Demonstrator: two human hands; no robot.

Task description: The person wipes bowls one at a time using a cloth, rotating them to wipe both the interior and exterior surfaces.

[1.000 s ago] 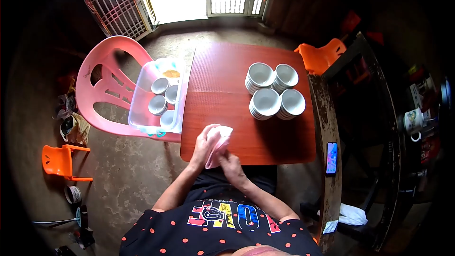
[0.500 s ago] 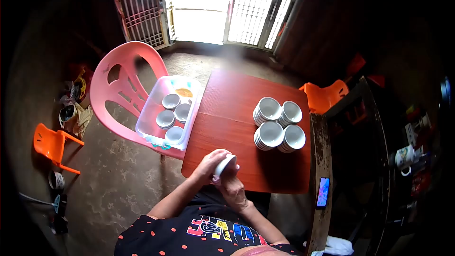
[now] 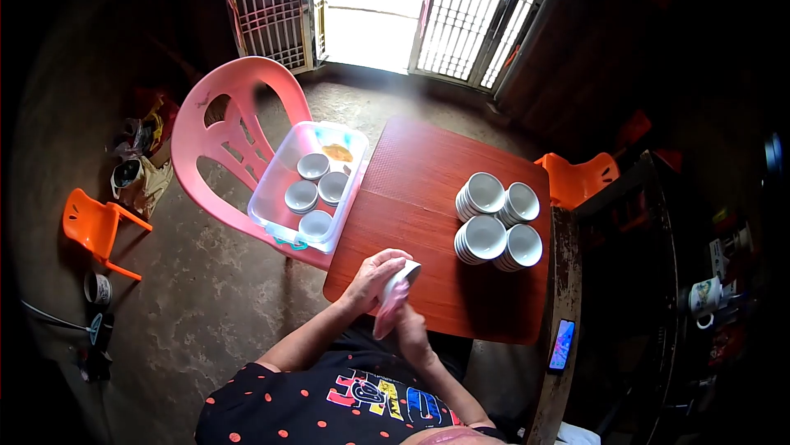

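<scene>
Bowl (image 3: 409,271) in left hand (image 3: 369,281), cloth (image 3: 389,313) in right hand (image 3: 411,333)

Can't really read any words here, tbh. The black shirt (image 3: 321,400) has chunky colourful lettering (image 3: 383,400), but it's too skewed to make out.

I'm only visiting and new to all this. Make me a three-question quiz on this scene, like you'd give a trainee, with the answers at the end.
1. Multiple choice: what is in the person's left hand?
A) a phone
B) a bowl
C) a mug
2. Count: how many stacks of bowls stand on the table?
3. True or false: the tub with more bowls in it stands on the pink chair.

Key: 1 B; 2 four; 3 true.
</scene>
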